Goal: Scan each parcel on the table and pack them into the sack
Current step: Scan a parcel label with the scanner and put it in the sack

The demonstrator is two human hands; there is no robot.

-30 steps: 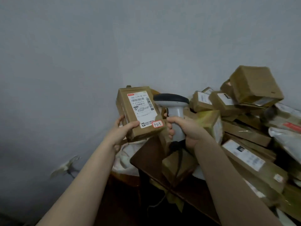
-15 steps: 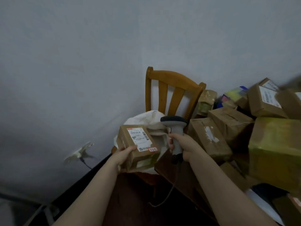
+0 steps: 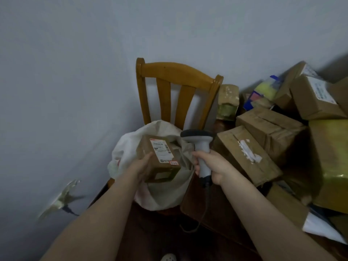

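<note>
My left hand (image 3: 141,166) grips a small brown parcel (image 3: 160,161) with a white label on top, holding it over the open mouth of the white sack (image 3: 165,193). The sack stands on the seat of a wooden chair (image 3: 177,74). My right hand (image 3: 212,166) grips the handle of a grey barcode scanner (image 3: 197,140), upright just right of the parcel, its cable hanging down. Several brown parcels (image 3: 244,153) are piled on the dark table (image 3: 216,219) to the right.
A grey wall runs behind and to the left, with a wall socket and plug (image 3: 62,200) low on it. A yellow-taped box (image 3: 331,162) and white mailer (image 3: 320,230) lie at the right edge. A shoe tip (image 3: 168,258) shows at the bottom.
My left hand has carried the parcel away from the scanner, down and over the sack's mouth. The view has swung left and down, bringing the chair and sack to the centre.
</note>
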